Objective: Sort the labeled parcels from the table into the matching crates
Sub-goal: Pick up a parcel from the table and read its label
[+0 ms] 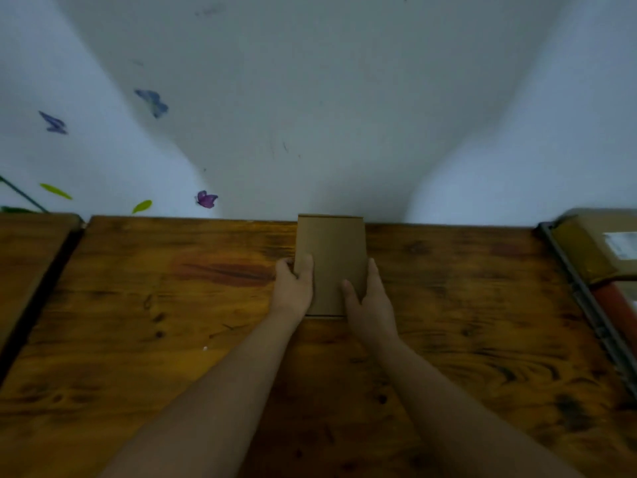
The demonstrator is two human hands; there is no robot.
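Note:
A plain brown cardboard parcel [331, 257] sits at the middle of the wooden table [172, 322], its far end at the table's back edge by the wall. No label shows on its upper face. My left hand [294, 288] grips its left edge, thumb on top and fingers curled round the side. My right hand [368, 301] holds its right edge, thumb lying on the top face near the front corner. Whether the parcel rests on the table or is lifted off it I cannot tell.
A dark-rimmed crate [586, 305] stands at the table's right edge, holding brown parcels [599, 243], one with a white label, and something red. A second wooden surface [27, 253] adjoins on the left across a dark gap. The white wall bears butterfly stickers.

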